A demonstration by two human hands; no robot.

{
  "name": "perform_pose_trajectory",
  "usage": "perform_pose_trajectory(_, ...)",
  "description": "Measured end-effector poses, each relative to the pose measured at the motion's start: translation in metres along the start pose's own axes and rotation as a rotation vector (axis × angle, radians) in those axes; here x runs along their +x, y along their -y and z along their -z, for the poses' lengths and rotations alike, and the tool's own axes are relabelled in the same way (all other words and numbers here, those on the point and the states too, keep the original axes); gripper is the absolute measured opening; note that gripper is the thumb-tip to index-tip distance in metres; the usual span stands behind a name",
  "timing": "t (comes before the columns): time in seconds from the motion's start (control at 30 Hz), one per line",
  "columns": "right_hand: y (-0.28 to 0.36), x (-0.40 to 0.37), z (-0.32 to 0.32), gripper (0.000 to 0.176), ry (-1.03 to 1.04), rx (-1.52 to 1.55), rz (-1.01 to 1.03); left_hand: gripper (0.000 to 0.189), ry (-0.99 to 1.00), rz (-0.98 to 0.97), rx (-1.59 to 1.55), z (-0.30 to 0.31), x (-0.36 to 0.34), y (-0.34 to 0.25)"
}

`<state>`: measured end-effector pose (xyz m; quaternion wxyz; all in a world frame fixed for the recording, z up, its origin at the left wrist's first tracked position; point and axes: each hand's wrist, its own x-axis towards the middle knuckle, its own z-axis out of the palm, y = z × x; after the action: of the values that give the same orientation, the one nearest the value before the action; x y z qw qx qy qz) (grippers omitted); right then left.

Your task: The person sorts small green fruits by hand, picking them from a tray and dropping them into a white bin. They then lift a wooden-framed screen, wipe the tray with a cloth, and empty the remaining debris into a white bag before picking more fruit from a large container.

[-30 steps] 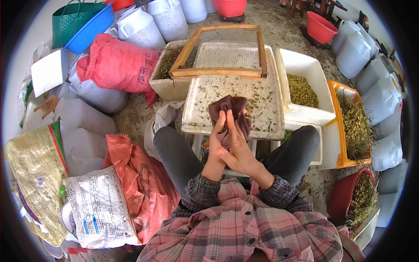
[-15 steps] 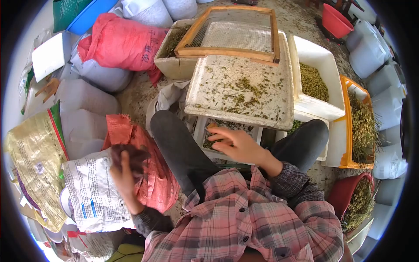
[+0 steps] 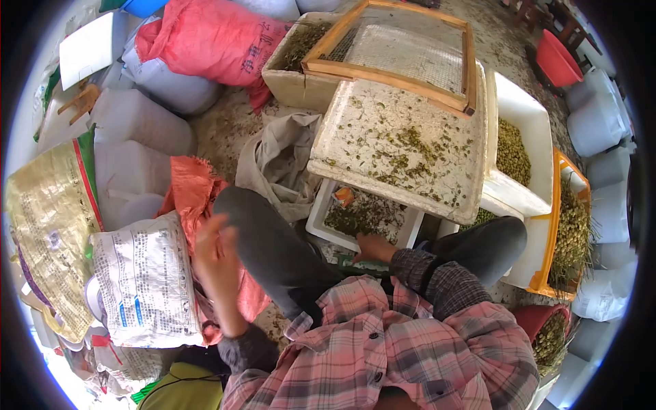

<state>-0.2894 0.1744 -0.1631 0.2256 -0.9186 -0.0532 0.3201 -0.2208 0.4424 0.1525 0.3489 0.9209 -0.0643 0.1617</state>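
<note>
My left hand [image 3: 217, 266] is raised beside my left knee, blurred by motion, with its fingers stretched up and nothing visible in them. Next to it stands a printed white sack [image 3: 145, 280], and behind it a red woven sack [image 3: 191, 188]. My right hand [image 3: 376, 247] is low between my knees, at the near rim of a white foam box [image 3: 320, 217]; its fingertips are partly hidden. Dark green bits and pale debris [image 3: 362, 222] lie in that box, with an orange piece [image 3: 344, 197] at its far left corner.
A foam lid [image 3: 383, 116] scattered with small green pods lies ahead, a wood-framed mesh sieve [image 3: 410, 58] on its far part. At right are a foam box of green pods [image 3: 514, 154] and an orange crate of stalks [image 3: 574, 225]. A grey cloth sack [image 3: 280, 164] lies ahead-left.
My left hand has moved up and right, and the dark brown cloth-like thing in it is gone from view. My right hand has lowered toward the foam box. The view has shifted.
</note>
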Motion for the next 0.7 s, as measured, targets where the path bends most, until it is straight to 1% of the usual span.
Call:
perform_pose_trajectory(0.03, 0.000, 0.000, -0.003, 0.044, -0.010, -0.039, -0.028, 0.015, 0.175, -0.058, -0.077, -0.037, 0.007, -0.013)
perform_pose_trajectory(0.07, -0.002, 0.001, -0.010, 0.039, 0.019, -0.047, -0.019, 0.018, 0.434, 0.028, -0.159, -0.078, 0.007, -0.022)
perform_pose_trajectory(0.1, -0.005, 0.004, -0.015, 0.035, 0.044, -0.057, -0.011, 0.023, 0.658, -0.045, -0.174, -0.136, -0.001, -0.003)
perform_pose_trajectory(0.13, -0.007, 0.004, -0.019, 0.031, 0.071, -0.065, -0.003, 0.024, 0.908, -0.146, -0.087, -0.194, -0.007, 0.015)
perform_pose_trajectory(0.17, -0.006, 0.001, -0.017, 0.029, 0.094, -0.081, -0.010, 0.027, 1.125, -0.128, 0.210, -0.238, -0.010, 0.015)
perform_pose_trajectory(0.2, -0.002, -0.001, -0.011, 0.027, 0.112, -0.095, -0.019, 0.029, 1.077, -0.130, 0.333, -0.286, -0.023, 0.036)
perform_pose_trajectory(0.23, 0.004, -0.005, -0.006, 0.025, 0.130, -0.106, -0.027, 0.030, 1.010, -0.215, 0.429, -0.319, -0.030, 0.061)
perform_pose_trajectory(0.27, 0.007, -0.008, 0.003, 0.024, 0.102, -0.096, -0.004, 0.032, 0.937, -0.293, 0.529, -0.352, -0.036, 0.085)
perform_pose_trajectory(0.3, 0.013, -0.016, 0.009, 0.024, 0.081, -0.081, 0.019, 0.033, 0.846, -0.446, 0.600, -0.370, -0.041, 0.106)
perform_pose_trajectory(0.33, 0.021, -0.023, 0.017, 0.024, 0.053, -0.066, 0.039, 0.035, 0.745, -0.604, 0.670, -0.381, -0.041, 0.113)
perform_pose_trajectory(0.37, 0.031, -0.030, 0.028, 0.024, 0.045, -0.053, 0.058, 0.036, 0.855, -0.521, 0.742, -0.380, -0.034, 0.100)
perform_pose_trajectory(0.4, 0.039, -0.036, 0.044, 0.023, 0.024, -0.048, 0.069, 0.037, 1.030, -0.306, 0.662, -0.383, -0.029, 0.096)
perform_pose_trajectory(0.47, 0.051, -0.049, 0.065, 0.024, -0.011, -0.042, 0.097, 0.038, 0.942, -0.256, 0.781, -0.439, -0.060, 0.144)
perform_pose_trajectory(0.5, 0.041, -0.037, 0.042, 0.023, -0.115, -0.055, 0.110, 0.039, 0.928, -0.332, 0.763, -0.425, -0.060, 0.137)
perform_pose_trajectory(0.53, 0.041, -0.042, 0.052, 0.025, -0.067, -0.013, 0.112, 0.038, 0.895, -0.384, 0.569, -0.409, -0.052, 0.131)
perform_pose_trajectory(0.57, 0.040, -0.043, 0.056, 0.027, -0.070, -0.038, 0.106, 0.042, 0.993, -0.342, 0.767, -0.413, -0.053, 0.126)
perform_pose_trajectory(0.6, 0.042, -0.049, 0.064, 0.033, -0.082, -0.044, 0.093, 0.043, 0.979, -0.550, 0.779, -0.405, -0.048, 0.138)
perform_pose_trajectory(0.67, 0.032, -0.042, 0.065, 0.039, -0.135, 0.023, 0.114, 0.046, 1.255, -0.526, 0.877, -0.389, -0.029, 0.124)
perform_pose_trajectory(0.7, 0.030, -0.047, 0.069, 0.041, -0.167, 0.051, 0.139, 0.047, 1.302, -0.494, 0.834, -0.368, -0.022, 0.106)
